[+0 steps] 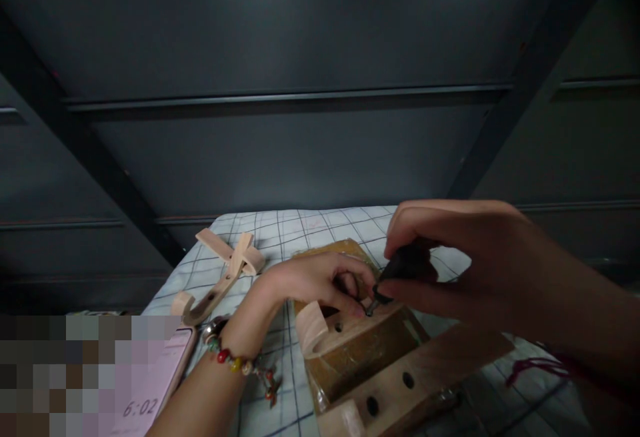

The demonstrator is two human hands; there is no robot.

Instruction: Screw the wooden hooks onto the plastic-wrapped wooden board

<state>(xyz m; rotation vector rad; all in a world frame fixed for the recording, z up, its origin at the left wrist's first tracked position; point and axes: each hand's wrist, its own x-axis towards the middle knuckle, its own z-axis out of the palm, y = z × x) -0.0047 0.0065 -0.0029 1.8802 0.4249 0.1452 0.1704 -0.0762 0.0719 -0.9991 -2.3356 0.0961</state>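
My right hand (450, 257) is closed round the black handle of a screwdriver (407, 270). The metal shaft slants down to a hole in a curled wooden hook (320, 333), where a small dark screw seems to sit at the tip. My left hand (325, 283) curls over that same hook just left of the tip, thumb and fingers bent against the wood. Under the hook is a brown board (360, 363) wrapped in clear film. Closer to me, a second wooden hook piece (390, 397) with two dark holes lies across the board.
Several loose wooden hook pieces (225, 277) lie at the left on the checked tablecloth (285, 227). A phone (145, 383) reading 6:02 is at the left front, beside my left forearm. A grey panelled wall (280, 157) stands behind the table.
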